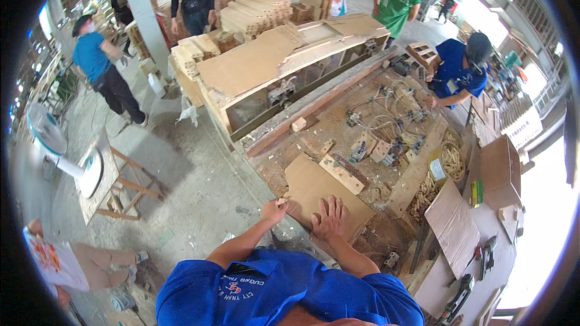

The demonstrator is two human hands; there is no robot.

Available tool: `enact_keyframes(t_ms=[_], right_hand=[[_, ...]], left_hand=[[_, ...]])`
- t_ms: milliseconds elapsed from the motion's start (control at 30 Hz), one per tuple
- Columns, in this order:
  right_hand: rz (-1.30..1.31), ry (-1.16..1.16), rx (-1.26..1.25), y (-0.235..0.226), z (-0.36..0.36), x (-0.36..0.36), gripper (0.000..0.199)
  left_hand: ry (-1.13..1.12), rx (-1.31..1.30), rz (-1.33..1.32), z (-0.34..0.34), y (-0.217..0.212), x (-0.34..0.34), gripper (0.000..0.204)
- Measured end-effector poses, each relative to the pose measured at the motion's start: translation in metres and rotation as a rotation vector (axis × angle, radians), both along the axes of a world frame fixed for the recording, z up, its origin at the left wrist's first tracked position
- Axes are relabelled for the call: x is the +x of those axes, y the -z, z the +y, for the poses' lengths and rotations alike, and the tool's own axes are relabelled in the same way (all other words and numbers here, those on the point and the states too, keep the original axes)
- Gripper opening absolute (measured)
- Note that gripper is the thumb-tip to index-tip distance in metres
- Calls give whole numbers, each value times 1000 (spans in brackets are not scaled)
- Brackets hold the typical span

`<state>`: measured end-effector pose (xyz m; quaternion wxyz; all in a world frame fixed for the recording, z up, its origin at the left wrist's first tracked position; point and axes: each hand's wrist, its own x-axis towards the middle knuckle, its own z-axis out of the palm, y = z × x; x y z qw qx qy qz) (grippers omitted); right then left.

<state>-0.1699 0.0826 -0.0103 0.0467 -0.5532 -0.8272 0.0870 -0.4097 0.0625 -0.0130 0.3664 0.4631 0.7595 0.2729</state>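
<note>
At the lower edge, the person in a blue shirt leans over a dusty wooden workbench point(290, 163), both bare forearms reaching up from below. The right hand point(329, 218) lies flat, palm down with fingers spread and released, on a flat brown fibreboard sheet point(314, 190) that rests on the near edge of the bench. The left hand point(275, 210) is at that sheet's left corner, fingers curled in and pinching its edge. A short pale wooden strip point(341, 174) lies slanted across the sheet's far side, touching it. To the right, a shallow wooden tray point(426, 190) holds a heap of short pale wooden dowels, and just beyond it a round wicker-like basket point(453, 162) holds more of the same light pieces; a small yellow box point(436, 169) sits between the 2. Further right, a plain cardboard sheet point(453, 226) lies tilted on a side table point(501, 259), with a green and yellow block point(476, 193) near it and dark power tools point(486, 256) lower down. Past the fibreboard, the bench carries rough sawdust, offcuts and a cluster of metal clamps with looping pale hoses point(389, 124). Beyond that stands a long curved wooden frame point(284, 63) of raw board, smooth on top with open compartments below. Stacks of cut timber point(251, 9) rise behind it, and several other people stand or bend around the far end.
</note>
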Motion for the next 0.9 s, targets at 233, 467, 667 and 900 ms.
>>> enact_keyframes(t_ms=[233, 467, 667, 900], right_hand=[[37, 77, 37, -1, 3, -9, 74], [60, 64, 50, 2, 3, -4, 73], [109, 58, 31, 5, 3, 3, 72], [219, 53, 75, 14, 8, 10, 71]], left_hand=[[19, -71, 19, 9, -2, 0, 37], [-8, -45, -87, 6, -7, 3, 37], [-33, -48, -122, -3, -11, 7, 41], [432, 115, 371, 3, -21, -1, 57]])
